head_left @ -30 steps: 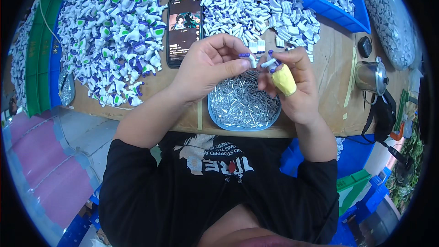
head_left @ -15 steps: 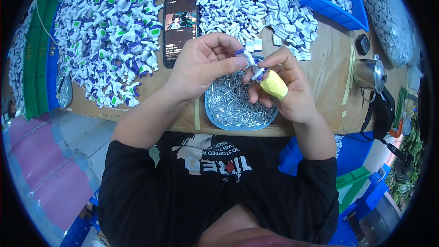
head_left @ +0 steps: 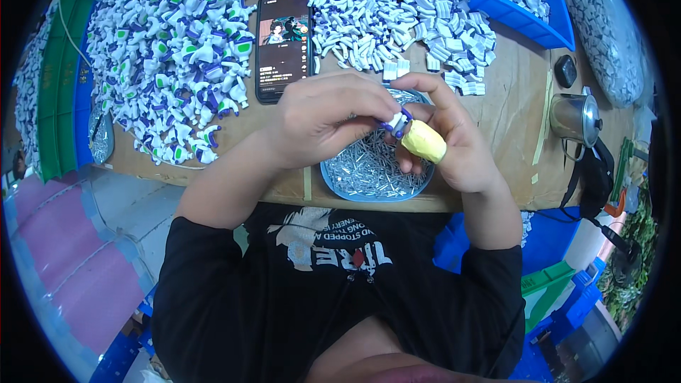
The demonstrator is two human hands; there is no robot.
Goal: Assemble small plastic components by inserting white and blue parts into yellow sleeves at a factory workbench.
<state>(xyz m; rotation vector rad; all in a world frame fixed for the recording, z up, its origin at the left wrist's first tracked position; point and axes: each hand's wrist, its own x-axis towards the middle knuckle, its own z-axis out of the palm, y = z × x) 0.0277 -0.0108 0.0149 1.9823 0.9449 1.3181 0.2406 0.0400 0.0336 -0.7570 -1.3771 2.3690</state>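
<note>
Above a blue tray (head_left: pixel 376 199) of small metal pins (head_left: pixel 376 170), my two hands meet at a small white-and-purple plastic toy piece (head_left: pixel 396 123). My left hand (head_left: pixel 323 117) is closed, its thumb and fingertips pinching the piece from the left. From the right, my right hand (head_left: pixel 457 131) grips the same piece, with its index finger raised and curved. A yellow wrap (head_left: pixel 424 143) covers the right thumb. The fingers hide part of the piece, so its full shape cannot be made out.
A large heap of white, purple and green toy bodies (head_left: pixel 170 64) lies left of a phone (head_left: pixel 280 46). Beyond the tray are piles of toy arms (head_left: pixel 365 18) and white ridged pieces (head_left: pixel 454 42). Blue bins (head_left: pixel 525 14) stand behind; a metal mug (head_left: pixel 573 117) sits at right.
My left hand has turned over and moved slightly right and down, its fingers now covering more of the piece. The white-and-purple parts are closer together; my right hand stays nearly in place.
</note>
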